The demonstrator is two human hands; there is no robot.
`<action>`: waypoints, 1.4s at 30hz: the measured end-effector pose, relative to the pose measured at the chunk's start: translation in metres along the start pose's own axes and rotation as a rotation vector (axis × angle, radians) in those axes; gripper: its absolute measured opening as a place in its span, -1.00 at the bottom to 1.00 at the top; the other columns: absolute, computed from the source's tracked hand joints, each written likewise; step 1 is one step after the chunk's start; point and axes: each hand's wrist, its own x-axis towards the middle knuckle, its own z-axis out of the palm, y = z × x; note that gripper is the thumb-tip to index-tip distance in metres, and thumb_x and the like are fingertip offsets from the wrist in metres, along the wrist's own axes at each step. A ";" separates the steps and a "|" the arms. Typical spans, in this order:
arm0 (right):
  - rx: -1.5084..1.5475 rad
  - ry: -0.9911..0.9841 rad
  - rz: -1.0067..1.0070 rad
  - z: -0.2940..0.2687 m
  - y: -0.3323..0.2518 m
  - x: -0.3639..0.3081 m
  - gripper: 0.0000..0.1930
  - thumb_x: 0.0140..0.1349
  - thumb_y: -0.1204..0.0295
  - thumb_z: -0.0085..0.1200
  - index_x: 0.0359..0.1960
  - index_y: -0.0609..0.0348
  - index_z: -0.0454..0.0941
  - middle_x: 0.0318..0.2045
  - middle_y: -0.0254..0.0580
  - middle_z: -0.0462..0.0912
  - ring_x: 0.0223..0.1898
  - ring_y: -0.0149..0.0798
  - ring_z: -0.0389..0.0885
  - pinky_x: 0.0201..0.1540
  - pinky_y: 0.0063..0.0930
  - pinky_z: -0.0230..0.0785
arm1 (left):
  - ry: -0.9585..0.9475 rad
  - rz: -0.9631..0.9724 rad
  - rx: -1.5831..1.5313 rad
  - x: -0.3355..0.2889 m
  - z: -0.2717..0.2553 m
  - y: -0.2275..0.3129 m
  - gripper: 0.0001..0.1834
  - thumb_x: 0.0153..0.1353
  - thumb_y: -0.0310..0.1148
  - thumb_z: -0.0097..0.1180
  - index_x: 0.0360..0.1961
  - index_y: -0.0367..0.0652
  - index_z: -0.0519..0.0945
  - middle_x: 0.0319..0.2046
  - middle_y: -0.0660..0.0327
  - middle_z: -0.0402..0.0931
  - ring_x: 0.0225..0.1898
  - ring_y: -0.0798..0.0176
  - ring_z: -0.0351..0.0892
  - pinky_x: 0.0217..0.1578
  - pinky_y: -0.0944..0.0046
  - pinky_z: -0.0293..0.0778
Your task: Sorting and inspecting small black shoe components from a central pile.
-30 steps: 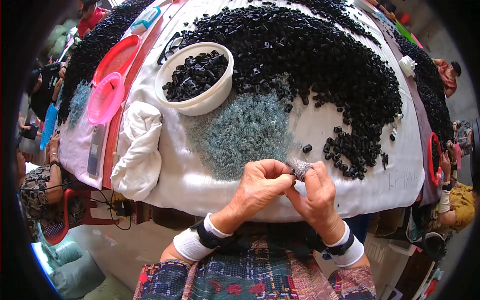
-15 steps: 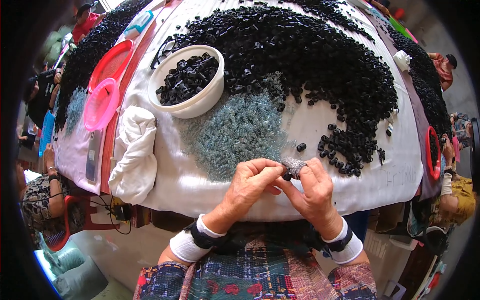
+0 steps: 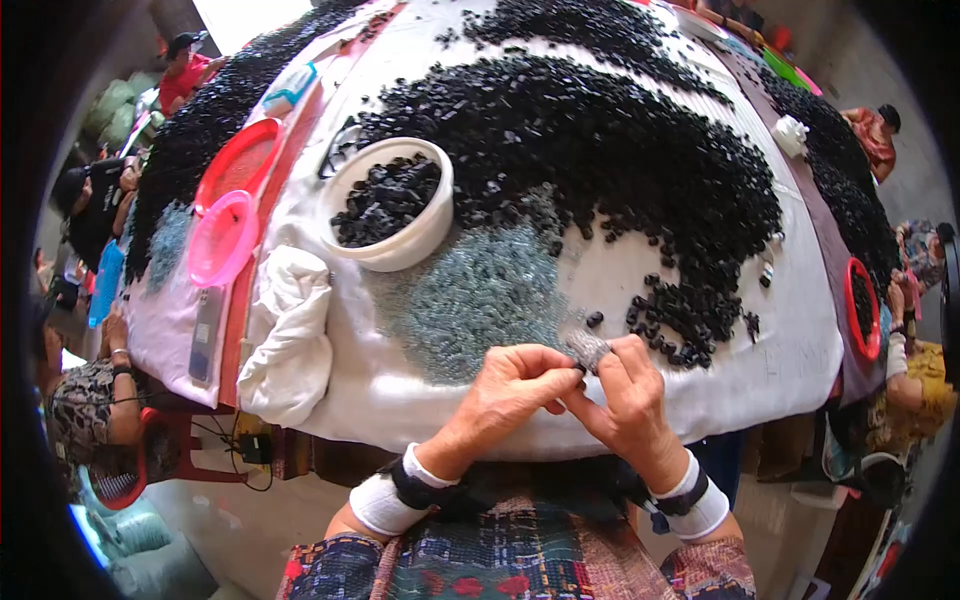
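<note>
My left hand [image 3: 512,393] and my right hand [image 3: 632,400] meet above the near edge of the white-covered table, fingertips together. Between them is a small black plastic part [image 3: 578,368], mostly hidden by the fingers; both hands pinch at it. A silvery grey wrap [image 3: 588,347] covers a fingertip of my right hand. Just beyond the hands lies a heap of small pale metal springs [image 3: 480,305]. A single loose black part [image 3: 595,320] rests near my right fingertips. Behind spreads a large pile of black plastic parts [image 3: 620,140].
Left of the springs stands a white bowl [image 3: 405,250] holding black parts, with a crumpled white cloth [image 3: 288,350] nearer me. Further left are a pink basin [image 3: 222,240], a red tray [image 3: 240,160] and a phone [image 3: 207,335]. Other people sit at neighbouring tables on both sides.
The whole view has shifted, so the table and bowl appear lower. My hands stay together with fingers pinched; the small black part is still between them.
</note>
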 end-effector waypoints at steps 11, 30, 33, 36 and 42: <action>0.001 -0.064 -0.089 -0.012 -0.008 0.001 -0.73 -0.21 0.57 0.30 -0.52 0.32 0.41 -0.54 -0.04 0.41 -0.53 -0.03 0.41 -0.52 -0.27 0.31 | -0.088 0.039 0.030 -0.007 0.003 -0.001 -0.74 0.21 -0.27 0.17 -0.30 -0.30 0.63 -0.45 0.27 0.60 -0.47 0.48 0.54 -0.44 0.45 0.52; -0.156 0.020 0.376 -0.039 0.065 -0.003 -0.88 0.06 0.65 0.07 -0.34 0.34 0.48 -0.40 0.03 0.55 -0.33 0.03 0.50 -0.26 -0.22 0.40 | 0.398 0.306 -0.430 0.035 -0.108 0.089 -0.55 0.35 -0.05 -0.09 -0.12 -0.28 0.54 -0.22 0.02 0.62 -0.36 0.23 0.68 -0.42 0.25 0.67; -0.200 -0.033 0.310 -0.033 0.072 -0.002 -0.87 0.05 0.64 0.06 -0.33 0.29 0.47 -0.38 -0.01 0.56 -0.30 0.00 0.49 -0.24 -0.23 0.40 | 0.359 0.313 -0.439 0.033 -0.103 0.099 -0.54 0.38 -0.09 -0.15 -0.04 -0.32 0.49 -0.16 -0.01 0.59 -0.34 0.23 0.67 -0.40 0.26 0.67; -0.276 -0.108 0.263 -0.034 0.075 0.006 -0.79 0.02 0.62 0.04 -0.25 0.25 0.49 -0.34 -0.08 0.58 -0.23 -0.03 0.49 -0.18 -0.25 0.40 | 0.297 0.309 -0.402 0.025 -0.098 0.093 -0.58 0.38 -0.16 -0.13 -0.03 -0.34 0.48 -0.21 0.00 0.61 -0.36 0.23 0.67 -0.42 0.27 0.66; -0.417 -0.235 0.130 -0.024 0.093 0.015 -0.69 -0.02 0.59 0.05 -0.16 0.20 0.51 -0.31 -0.17 0.58 -0.21 -0.11 0.50 -0.18 -0.30 0.37 | 0.118 0.121 -0.282 0.013 -0.058 0.058 -0.71 0.31 -0.32 0.02 -0.08 -0.32 0.51 -0.35 0.06 0.62 -0.46 0.28 0.65 -0.47 0.33 0.62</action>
